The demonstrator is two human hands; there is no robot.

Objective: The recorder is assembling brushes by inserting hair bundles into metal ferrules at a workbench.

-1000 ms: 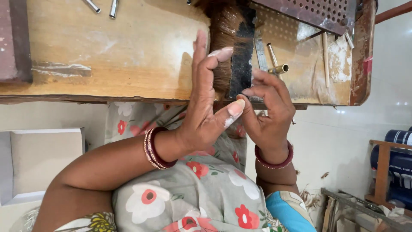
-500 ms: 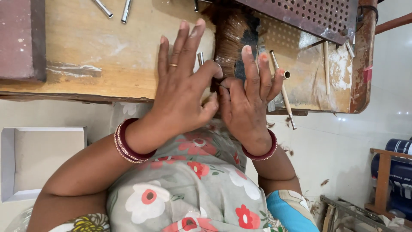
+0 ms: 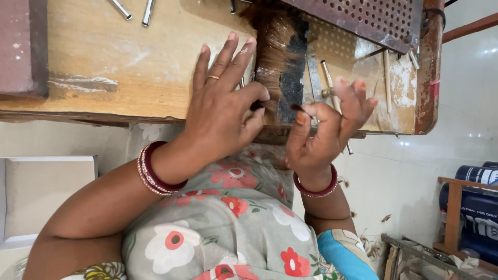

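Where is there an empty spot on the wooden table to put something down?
The widest bare wood lies between the dark red block and the left hand, below the metal pins. It is crowded by the brown bristle pile, the right hand and the thin sticks.

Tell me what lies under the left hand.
The left hand rests on the wooden bench, its thumb and forefinger pressing the brown bristle bundle. Whatever lies beneath the palm is covered.

head view, looking down, close over workbench (image 3: pixel 104 78)
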